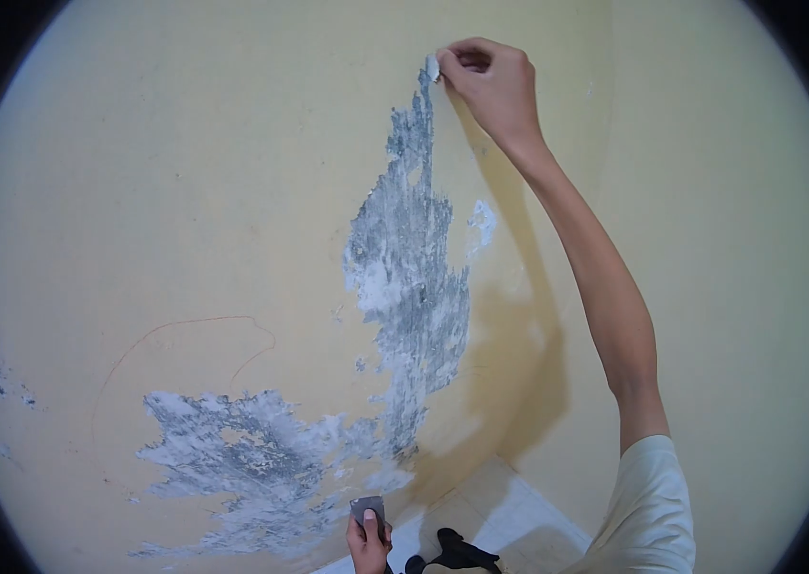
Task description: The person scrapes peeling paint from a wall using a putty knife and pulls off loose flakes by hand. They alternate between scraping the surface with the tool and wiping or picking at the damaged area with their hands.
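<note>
My right hand [495,81] is raised high against the yellow wall [261,191], with thumb and fingers pinched on a small whitish paint flake [434,69]. The flake is at the narrow top tip of a long bare grey patch [409,239], where the paint has come off. Low in front of me, my left hand [369,547] grips a flat grey scraper [367,509] with the thumb pressed on its face. White specks show along the scraper's top edge. Its lower part is hidden in the hand.
A second, wider stripped patch [242,459] spreads at lower left, under a thin red curved line [165,325] on the wall. A small pale chipped spot [483,222] lies right of the long patch. Light floor tiles [538,521] and dark footwear [462,550] show below.
</note>
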`<state>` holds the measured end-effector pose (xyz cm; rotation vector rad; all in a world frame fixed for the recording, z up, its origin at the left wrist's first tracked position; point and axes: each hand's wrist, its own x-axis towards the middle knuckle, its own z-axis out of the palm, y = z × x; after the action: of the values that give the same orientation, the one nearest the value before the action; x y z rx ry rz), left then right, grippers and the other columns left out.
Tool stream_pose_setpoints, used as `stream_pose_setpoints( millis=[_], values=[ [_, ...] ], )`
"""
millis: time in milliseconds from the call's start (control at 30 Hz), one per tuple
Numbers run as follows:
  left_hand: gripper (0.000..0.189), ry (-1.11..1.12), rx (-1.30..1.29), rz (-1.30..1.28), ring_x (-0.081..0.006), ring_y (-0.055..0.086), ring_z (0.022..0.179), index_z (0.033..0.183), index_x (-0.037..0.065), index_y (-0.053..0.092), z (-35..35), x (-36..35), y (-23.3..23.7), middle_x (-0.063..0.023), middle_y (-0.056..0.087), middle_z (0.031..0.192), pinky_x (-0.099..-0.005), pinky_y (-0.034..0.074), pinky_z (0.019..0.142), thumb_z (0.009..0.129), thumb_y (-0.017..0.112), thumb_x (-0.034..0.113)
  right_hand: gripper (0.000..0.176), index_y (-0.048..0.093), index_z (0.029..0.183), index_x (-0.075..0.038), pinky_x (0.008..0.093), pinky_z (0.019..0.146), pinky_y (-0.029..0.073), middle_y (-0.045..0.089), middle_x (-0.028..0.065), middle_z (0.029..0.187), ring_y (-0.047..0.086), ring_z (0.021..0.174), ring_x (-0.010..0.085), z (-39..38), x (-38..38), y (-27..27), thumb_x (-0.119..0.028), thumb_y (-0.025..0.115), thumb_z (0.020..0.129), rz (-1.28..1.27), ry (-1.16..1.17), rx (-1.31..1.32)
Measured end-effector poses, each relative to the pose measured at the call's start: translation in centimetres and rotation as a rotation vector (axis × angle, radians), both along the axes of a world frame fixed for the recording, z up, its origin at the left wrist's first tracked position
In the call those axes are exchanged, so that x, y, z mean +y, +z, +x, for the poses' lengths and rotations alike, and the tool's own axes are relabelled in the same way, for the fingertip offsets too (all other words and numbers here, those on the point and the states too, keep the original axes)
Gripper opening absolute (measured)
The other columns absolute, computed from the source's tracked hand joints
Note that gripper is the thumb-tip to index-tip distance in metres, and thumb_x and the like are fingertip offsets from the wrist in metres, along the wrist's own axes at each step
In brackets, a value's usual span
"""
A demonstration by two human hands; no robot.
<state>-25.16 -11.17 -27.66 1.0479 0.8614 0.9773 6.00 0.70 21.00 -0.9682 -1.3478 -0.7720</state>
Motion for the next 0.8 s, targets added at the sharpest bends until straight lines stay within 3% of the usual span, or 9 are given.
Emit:
stream_pose_setpoints(
  millis=[100, 333, 400, 433, 500, 633, 700, 800],
  values=[
    [0.029, 0.025, -0.028, 0.0, -0.008, 0.037, 0.038, 0.101, 0.01, 0.044, 0.1, -0.4, -0.4, -0.0019, 0.046, 0.056, -0.0241, 0.028, 0.034, 0.103, 0.046, 0.039, 0.036, 0.073, 0.083, 0.003, 0.0295, 0.073, 0.056, 0.072, 0.0124, 0.074, 0.071, 0.07, 0.0193, -0.2, -1.4, -0.8, -0.033, 0.076, 0.079, -0.126, -0.122, 0.007],
    [0.031, 0.032, -0.004, -0.046, -0.0085, 0.036, 0.036, 0.1, 0.01, 0.044, -0.7, -1.4, -0.7, -0.002, 0.045, 0.055, -0.0244, 0.029, 0.034, 0.103, 0.045, 0.04, 0.033, 0.073, 0.084, 0.004, 0.0289, 0.072, 0.055, 0.072, 0.0122, 0.075, 0.07, 0.071, 0.0169, 0.2, -1.4, 0.3, -0.029, 0.074, 0.079, -0.276, -0.099, 0.017],
    [0.031, 0.025, 0.009, -0.04, -0.0086, 0.036, 0.036, 0.1, 0.009, 0.043, -1.0, -1.4, -0.4, -0.002, 0.044, 0.054, -0.0245, 0.029, 0.034, 0.103, 0.045, 0.041, 0.027, 0.072, 0.085, 0.003, 0.0257, 0.067, 0.052, 0.068, 0.0049, 0.07, 0.064, 0.066, 0.0103, 0.4, -1.3, 0.5, -0.024, 0.069, 0.086, -0.368, -0.02, 0.079],
    [0.031, 0.029, 0.026, -0.027, -0.0086, 0.037, 0.036, 0.099, 0.01, 0.043, -1.1, -1.3, -0.4, -0.0019, 0.044, 0.054, -0.0244, 0.029, 0.034, 0.103, 0.045, 0.041, 0.027, 0.072, 0.085, 0.003, 0.0257, 0.067, 0.052, 0.068, 0.0049, 0.07, 0.064, 0.066, 0.0103, 0.6, -1.2, 0.5, -0.024, 0.069, 0.086, -0.369, -0.018, 0.079],
    [0.032, 0.039, 0.039, -0.016, -0.0086, 0.037, 0.036, 0.098, 0.01, 0.043, -1.3, -1.3, -0.5, -0.0018, 0.045, 0.054, -0.0244, 0.029, 0.034, 0.103, 0.045, 0.041, 0.026, 0.071, 0.082, 0.002, 0.0255, 0.064, 0.05, 0.064, 0.0032, 0.066, 0.061, 0.063, 0.0101, 0.9, -1.0, 0.2, -0.024, 0.069, 0.086, -0.372, 0.276, 0.217],
    [0.031, 0.116, 0.04, 0.001, -0.0086, 0.037, 0.036, 0.098, 0.01, 0.043, -1.7, -1.4, 0.2, -0.0018, 0.045, 0.055, -0.0246, 0.03, 0.034, 0.103, 0.045, 0.04, 0.029, 0.072, 0.078, 0.002, 0.0252, 0.063, 0.051, 0.062, 0.0034, 0.06, 0.06, 0.059, 0.0096, 0.6, -1.3, -0.2, -0.026, 0.07, 0.083, -0.348, 0.366, 0.233],
    [0.031, 0.128, 0.029, -0.003, -0.0087, 0.037, 0.036, 0.098, 0.01, 0.042, -1.9, -1.4, 0.3, -0.0019, 0.045, 0.055, -0.0246, 0.03, 0.034, 0.103, 0.045, 0.04, 0.027, 0.071, 0.082, 0.001, 0.0218, 0.06, 0.046, 0.064, 0.003, 0.069, 0.059, 0.062, 0.0084, 0.0, -2.4, -0.5, -0.026, 0.069, 0.087, -0.474, 0.009, 0.153],
    [0.03, 0.143, 0.016, -0.037, -0.0087, 0.037, 0.036, 0.097, 0.01, 0.042, -1.9, -1.2, -0.5, -0.002, 0.045, 0.055, -0.0248, 0.03, 0.033, 0.103, 0.045, 0.04, 0.029, 0.071, 0.081, 0.0, 0.0213, 0.058, 0.044, 0.064, 0.0026, 0.07, 0.059, 0.062, 0.0073, -0.6, -2.8, -0.3, -0.029, 0.068, 0.087, -0.543, 0.016, 0.187]
  ],
)
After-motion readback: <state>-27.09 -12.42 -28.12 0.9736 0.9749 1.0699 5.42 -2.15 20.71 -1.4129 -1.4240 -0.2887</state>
